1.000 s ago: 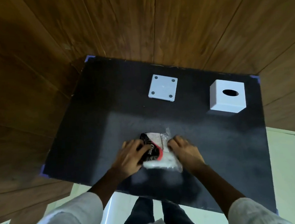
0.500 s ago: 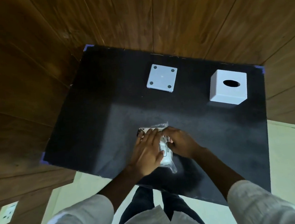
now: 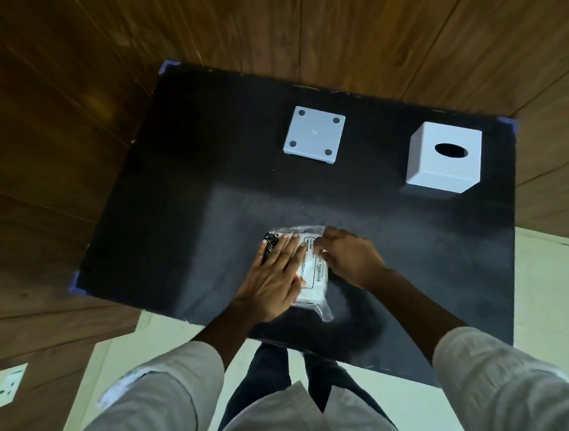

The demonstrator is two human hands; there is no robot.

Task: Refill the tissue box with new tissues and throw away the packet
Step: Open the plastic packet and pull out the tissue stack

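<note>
A clear plastic tissue packet (image 3: 312,274) with white tissues and printed labels lies on the black table (image 3: 180,224) near its front edge. My left hand (image 3: 275,278) lies flat on the packet's left half, fingers stretched out and pressing down. My right hand (image 3: 352,255) pinches the packet's right top edge with curled fingers. The white cube-shaped tissue box cover (image 3: 443,158), oval slot up, stands at the back right. Its flat white square base (image 3: 314,134), with a round pad at each corner, lies at the back middle.
Wooden panel walls surround the table on the left, back and right. Blue tape marks the table's corners (image 3: 76,285). A pale floor shows under the front edge, beside my legs. A wall socket (image 3: 7,387) sits low on the left.
My left hand has gone from gripping the packet's left end to lying flat on top of it. The packet has been turned so its printed label faces up. My right hand shifted to its upper right edge.
</note>
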